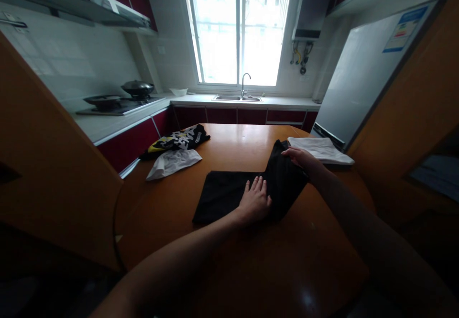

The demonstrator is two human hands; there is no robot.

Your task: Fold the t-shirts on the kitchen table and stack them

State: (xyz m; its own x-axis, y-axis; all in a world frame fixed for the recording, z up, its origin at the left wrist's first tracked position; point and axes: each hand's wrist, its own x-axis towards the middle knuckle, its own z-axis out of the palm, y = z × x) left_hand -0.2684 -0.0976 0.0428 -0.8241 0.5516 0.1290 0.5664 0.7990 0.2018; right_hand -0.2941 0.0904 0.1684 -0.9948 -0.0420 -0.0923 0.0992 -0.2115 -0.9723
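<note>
A black folded cloth garment [224, 191], its exact kind unclear, lies on the wooden table in front of me. Flat on its middle rests my left hand [255, 198], fingers stretched out. My right hand [297, 156] grips the garment's right end by the upper edge, and that part is raised and bent up from the table. Just behind my right hand is a folded white cloth [322, 149]. How the black layers lie under my left hand is hidden.
The round wooden table [236, 141] also bears a black, yellow and white patterned garment [179, 138] and a crumpled white cloth [174, 162] at the left. Beyond stand a counter with a sink [236, 98], a stove [122, 106] with pans, and a fridge [366, 69] at the right.
</note>
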